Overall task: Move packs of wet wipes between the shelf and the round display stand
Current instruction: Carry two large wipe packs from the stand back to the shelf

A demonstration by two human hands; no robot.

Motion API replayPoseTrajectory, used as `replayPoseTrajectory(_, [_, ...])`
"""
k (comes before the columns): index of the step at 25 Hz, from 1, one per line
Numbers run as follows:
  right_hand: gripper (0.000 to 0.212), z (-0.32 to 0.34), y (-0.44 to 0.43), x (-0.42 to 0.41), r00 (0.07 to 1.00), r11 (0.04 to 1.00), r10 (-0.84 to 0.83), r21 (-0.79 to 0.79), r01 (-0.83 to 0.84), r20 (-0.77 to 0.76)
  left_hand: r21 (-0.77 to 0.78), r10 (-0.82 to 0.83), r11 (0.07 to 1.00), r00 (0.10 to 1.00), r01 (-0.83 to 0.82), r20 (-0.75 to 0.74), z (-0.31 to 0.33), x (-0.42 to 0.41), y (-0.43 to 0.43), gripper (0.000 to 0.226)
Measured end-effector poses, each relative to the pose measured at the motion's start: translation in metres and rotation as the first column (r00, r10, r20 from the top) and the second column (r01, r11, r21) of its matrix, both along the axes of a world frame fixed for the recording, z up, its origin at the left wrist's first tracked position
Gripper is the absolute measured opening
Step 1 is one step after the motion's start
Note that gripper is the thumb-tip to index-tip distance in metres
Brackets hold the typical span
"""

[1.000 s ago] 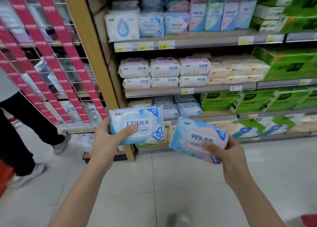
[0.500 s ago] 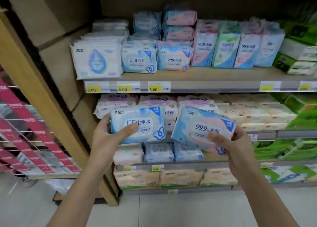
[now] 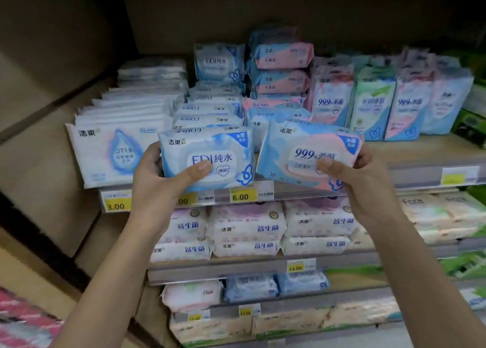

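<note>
My left hand (image 3: 157, 187) grips a blue and white wipes pack (image 3: 210, 153), thumb across its front. My right hand (image 3: 360, 182) grips a pink and blue wipes pack (image 3: 305, 147), slightly tilted. Both packs are held at the front edge of the top shelf (image 3: 420, 153), right before rows of matching packs: a blue row (image 3: 210, 110) behind the left pack, a pink and blue row (image 3: 273, 110) behind the right one. The round display stand is out of view.
White wipes packs (image 3: 113, 147) fill the shelf's left end; upright packs (image 3: 368, 103) stand to the right. Lower shelves hold white and pink packs (image 3: 247, 226) and tissue bundles. Yellow price tags (image 3: 242, 196) line the edges. A wooden side panel (image 3: 52, 110) bounds the left.
I have come close to the shelf and the view has tilted up. Both hands have lifted their packs from lower-shelf height to the top shelf's front edge.
</note>
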State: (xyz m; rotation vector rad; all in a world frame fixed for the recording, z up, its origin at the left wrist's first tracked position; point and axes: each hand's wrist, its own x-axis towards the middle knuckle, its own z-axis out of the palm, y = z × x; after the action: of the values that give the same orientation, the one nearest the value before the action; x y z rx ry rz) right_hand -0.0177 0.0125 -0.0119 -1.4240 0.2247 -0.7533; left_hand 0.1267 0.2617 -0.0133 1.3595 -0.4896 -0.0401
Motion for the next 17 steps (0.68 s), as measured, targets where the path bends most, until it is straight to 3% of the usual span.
replayPoseTrajectory(6, [0.083,0.002,-0.027,0.036,0.999,0.999,0.052,-0.013,-0.053,-0.015,0.059,0.144,0.987,0.986,-0.149,0.080,-0.007,0.013,-0.022,0.066])
replayPoseTrajectory(12, [0.070,0.003,-0.037,0.049,0.989,0.986,0.135,-0.090,-0.140,-0.066,0.034,0.125,0.991,0.978,-0.133,0.166,-0.009,0.015,-0.034,0.086])
replayPoseTrajectory(17, [0.085,0.004,-0.045,0.053,0.985,0.980,0.111,-0.147,-0.131,-0.132,0.180,0.226,0.940,0.924,-0.290,0.309,-0.013,0.018,-0.038,0.085])
